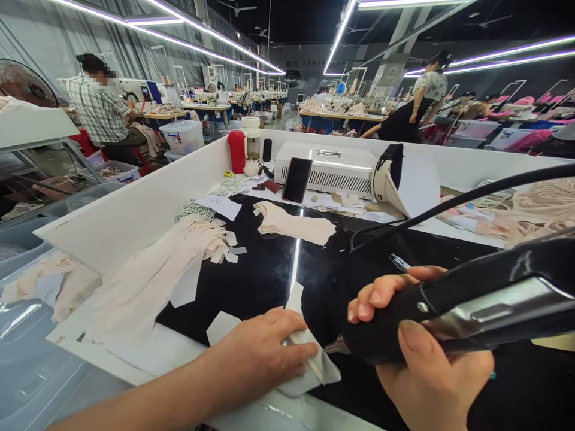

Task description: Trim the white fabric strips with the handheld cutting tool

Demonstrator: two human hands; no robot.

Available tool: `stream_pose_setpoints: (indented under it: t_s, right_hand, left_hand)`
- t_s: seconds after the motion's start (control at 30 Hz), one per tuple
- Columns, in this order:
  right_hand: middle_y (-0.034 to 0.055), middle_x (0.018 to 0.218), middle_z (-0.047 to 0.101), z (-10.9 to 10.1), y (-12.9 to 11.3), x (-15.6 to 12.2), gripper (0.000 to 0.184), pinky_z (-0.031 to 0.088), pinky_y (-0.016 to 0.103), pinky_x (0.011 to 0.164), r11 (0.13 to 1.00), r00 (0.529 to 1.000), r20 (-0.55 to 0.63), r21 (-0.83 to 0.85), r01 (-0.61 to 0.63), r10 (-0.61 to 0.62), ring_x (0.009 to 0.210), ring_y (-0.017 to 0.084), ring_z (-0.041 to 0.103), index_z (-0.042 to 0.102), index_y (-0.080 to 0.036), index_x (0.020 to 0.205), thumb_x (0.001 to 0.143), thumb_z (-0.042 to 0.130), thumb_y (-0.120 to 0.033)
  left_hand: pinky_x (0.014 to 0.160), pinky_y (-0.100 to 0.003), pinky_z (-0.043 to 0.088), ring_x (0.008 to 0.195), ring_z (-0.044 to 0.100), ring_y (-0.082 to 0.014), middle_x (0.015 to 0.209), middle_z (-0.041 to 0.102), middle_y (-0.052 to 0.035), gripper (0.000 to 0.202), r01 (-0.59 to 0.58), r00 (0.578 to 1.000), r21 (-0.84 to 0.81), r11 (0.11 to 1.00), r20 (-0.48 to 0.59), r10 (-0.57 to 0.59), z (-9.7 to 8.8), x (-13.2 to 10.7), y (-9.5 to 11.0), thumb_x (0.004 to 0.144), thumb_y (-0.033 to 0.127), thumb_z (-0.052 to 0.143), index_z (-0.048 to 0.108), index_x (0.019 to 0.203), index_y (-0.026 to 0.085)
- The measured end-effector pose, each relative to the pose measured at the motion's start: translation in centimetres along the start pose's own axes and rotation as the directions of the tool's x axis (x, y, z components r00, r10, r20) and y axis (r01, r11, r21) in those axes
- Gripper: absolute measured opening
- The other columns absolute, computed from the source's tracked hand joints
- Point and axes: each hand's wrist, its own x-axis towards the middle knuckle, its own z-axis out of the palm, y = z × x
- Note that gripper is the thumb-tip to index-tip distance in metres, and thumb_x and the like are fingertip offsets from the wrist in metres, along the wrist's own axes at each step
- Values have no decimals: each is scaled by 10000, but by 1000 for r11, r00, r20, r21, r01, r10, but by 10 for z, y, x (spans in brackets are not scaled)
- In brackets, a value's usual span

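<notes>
My left hand (276, 344) is closed over a small white fabric piece (330, 368), fingers and thumb pressing it onto the black tabletop near the front edge. A narrow cream strip lies along the piece, partly under the fingers. My right hand (426, 353) is wrapped round a black corded hand tool (489, 299) with silver trim. The tool's front end points left toward the fabric, and its blurred tip is close to the piece. Beyond my right fingers shows a silver pen-like tip (399, 262). Another white piece (222, 327) sits beside my left hand.
Cream fabric strips (157, 269) heap on the left, and a cream stack (294, 222) lies ahead. A phone (297, 179) leans on a white vented machine (326, 164). The tool's black cable (471, 200) crosses the right. White walls (148, 197) edge the table. Co-workers are behind.
</notes>
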Motion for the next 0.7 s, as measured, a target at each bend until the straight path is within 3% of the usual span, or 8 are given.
stream_pose_setpoints:
  t_s: [0.3, 0.47, 0.7]
  right_hand:
    - [-24, 797, 681, 5, -1, 4, 355, 599, 330, 596, 1000, 998, -51, 10, -21, 22, 643, 168, 645, 665, -275, 1131, 846, 870, -327]
    - [-31, 782, 678, 11, 4, 9, 370, 583, 323, 578, 1000, 998, -62, 18, 0, 1, 626, 167, 640, 664, -273, 1120, 826, 882, -328]
    - [-30, 792, 689, 11, 7, 7, 323, 597, 332, 601, 1000, 999, -44, -10, -3, 2, 636, 167, 656, 654, -273, 1136, 868, 836, -284]
  left_hand:
    - [965, -384, 622, 1123, 658, -266, 1275, 628, -122, 271, -6, 999, -4, 1000, -45, 5, 5, 1, 1, 1008, 238, 717, 692, 1275, 202]
    - [1057, -381, 574, 1204, 629, -262, 1277, 626, -138, 250, -30, 997, -1, 1000, -70, 30, 6, 2, 1, 1035, 224, 675, 689, 1280, 175]
    - [1065, -386, 576, 1237, 624, -268, 1287, 607, -146, 283, -16, 997, 3, 1000, -74, 16, 5, 2, 2, 1024, 221, 691, 680, 1305, 195]
